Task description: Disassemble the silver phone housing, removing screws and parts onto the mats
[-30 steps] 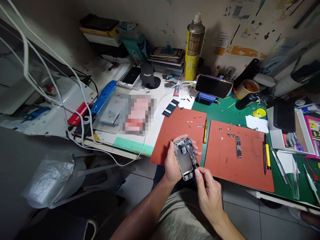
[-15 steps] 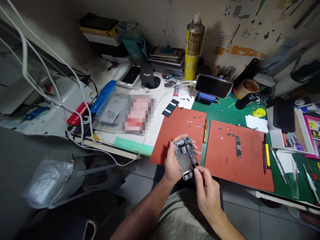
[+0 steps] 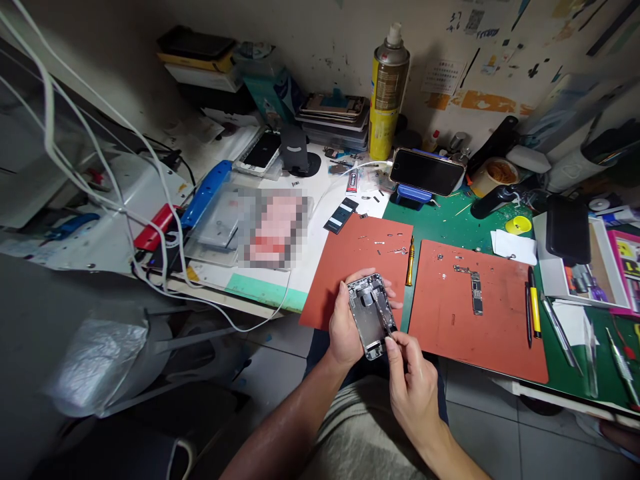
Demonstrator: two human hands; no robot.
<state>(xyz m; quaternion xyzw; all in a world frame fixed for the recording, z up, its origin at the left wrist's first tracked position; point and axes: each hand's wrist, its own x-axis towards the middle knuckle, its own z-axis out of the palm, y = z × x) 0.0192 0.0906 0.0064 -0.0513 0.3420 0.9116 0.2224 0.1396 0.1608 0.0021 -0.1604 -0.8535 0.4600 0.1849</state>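
My left hand (image 3: 345,330) is closed around an opened phone housing (image 3: 369,323), thumb along its left edge and fingertips showing past the right edge. The housing tilts over the front edge of the left mat, its inside facing up, with a bare grey metal floor and small parts around the rim. My right hand (image 3: 413,373) pinches at the housing's lower right edge. A thin strip (image 3: 382,312) runs from those fingertips up over the housing's interior; whether it is a tool or a phone part I cannot tell.
A logic board (image 3: 477,293) and tiny parts lie on the right red-brown mat (image 3: 500,347). A gold screwdriver (image 3: 411,262) sits between the mats. Tweezers (image 3: 590,360) and pens are at the right. A propped phone (image 3: 427,173) and a spray can (image 3: 389,93) stand behind. White cables (image 3: 125,210) hang at left.
My right hand has shifted slightly left, its fingertips further over the housing's edge. The dark shape across the housing's upper interior looks smaller. My left hand and the housing stay in place.
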